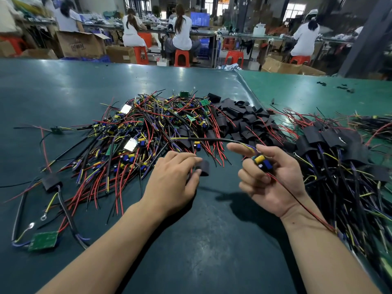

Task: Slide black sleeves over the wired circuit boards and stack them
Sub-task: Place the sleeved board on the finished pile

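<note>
My left hand [172,179] pinches a short black sleeve [204,167] between thumb and fingers, just above the green mat. My right hand [269,172], palm up, grips a wired circuit board [261,161] with yellow and blue parts; its black cable runs left toward the pile and a red wire trails over my wrist. A big heap of bare wired boards [148,128] lies ahead on the left. Loose black sleeves [239,119] are piled behind the hands. Boards in sleeves [331,145] are stacked on the right.
One sleeved board [51,182] and one bare green board [43,240] lie apart at the near left. The green mat [212,240] is bare between my forearms. Seated workers, red stools and cardboard boxes stand beyond the table's far edge.
</note>
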Action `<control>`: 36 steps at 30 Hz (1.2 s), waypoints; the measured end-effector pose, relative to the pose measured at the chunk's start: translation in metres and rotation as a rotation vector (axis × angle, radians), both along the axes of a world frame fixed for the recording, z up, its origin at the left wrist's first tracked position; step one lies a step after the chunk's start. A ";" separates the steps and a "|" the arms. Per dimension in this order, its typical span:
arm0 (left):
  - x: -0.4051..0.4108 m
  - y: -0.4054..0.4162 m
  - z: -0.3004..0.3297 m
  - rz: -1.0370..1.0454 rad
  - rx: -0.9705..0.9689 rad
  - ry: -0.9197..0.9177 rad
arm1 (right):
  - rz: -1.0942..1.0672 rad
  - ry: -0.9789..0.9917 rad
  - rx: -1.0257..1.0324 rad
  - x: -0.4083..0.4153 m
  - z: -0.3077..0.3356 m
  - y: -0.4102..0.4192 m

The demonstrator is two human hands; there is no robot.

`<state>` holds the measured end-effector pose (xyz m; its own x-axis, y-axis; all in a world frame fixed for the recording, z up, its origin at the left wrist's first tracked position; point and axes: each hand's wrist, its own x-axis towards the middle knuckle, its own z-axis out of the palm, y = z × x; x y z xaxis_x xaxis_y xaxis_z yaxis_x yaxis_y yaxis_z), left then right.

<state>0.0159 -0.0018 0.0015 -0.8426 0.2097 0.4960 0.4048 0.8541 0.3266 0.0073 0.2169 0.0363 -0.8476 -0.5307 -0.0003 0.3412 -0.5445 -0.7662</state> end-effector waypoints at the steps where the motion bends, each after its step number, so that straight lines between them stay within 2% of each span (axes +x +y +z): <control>1: 0.003 -0.001 0.000 0.017 0.008 0.021 | -0.025 -0.014 0.020 0.000 -0.001 -0.001; 6: 0.023 -0.005 0.000 0.033 -0.229 0.066 | -0.145 -0.162 0.124 0.001 -0.008 -0.012; 8: 0.020 -0.005 0.004 0.039 -0.292 0.079 | -0.261 -0.134 0.113 0.003 -0.009 -0.013; 11: 0.002 -0.001 0.011 0.106 -0.307 -0.027 | -0.357 -0.037 -0.041 0.004 -0.005 -0.011; 13: -0.018 -0.002 0.016 0.137 -0.335 -0.062 | -0.370 -0.063 -0.160 0.002 -0.003 -0.010; 16: -0.050 -0.006 0.028 0.123 -0.528 -0.125 | -0.399 -0.133 -0.298 0.002 -0.001 -0.006; 20: -0.070 -0.002 0.034 0.083 -0.762 -0.255 | -0.465 -0.060 -0.361 0.004 -0.003 -0.001; 23: -0.070 0.004 0.039 0.118 -0.730 -0.246 | -0.588 0.027 -0.226 0.002 -0.003 -0.003; 27: -0.068 0.002 0.044 0.123 -0.692 -0.219 | -0.890 0.273 0.255 0.002 -0.004 -0.013; 29: -0.070 -0.004 0.045 0.127 -0.707 -0.209 | -0.980 0.365 0.385 0.005 -0.008 -0.020; 31: -0.070 -0.009 0.046 0.125 -0.726 -0.222 | -1.044 0.380 0.424 0.005 -0.011 -0.022; 36: -0.066 -0.022 0.043 -0.012 -0.740 -0.295 | -1.030 0.308 0.304 0.005 -0.005 -0.016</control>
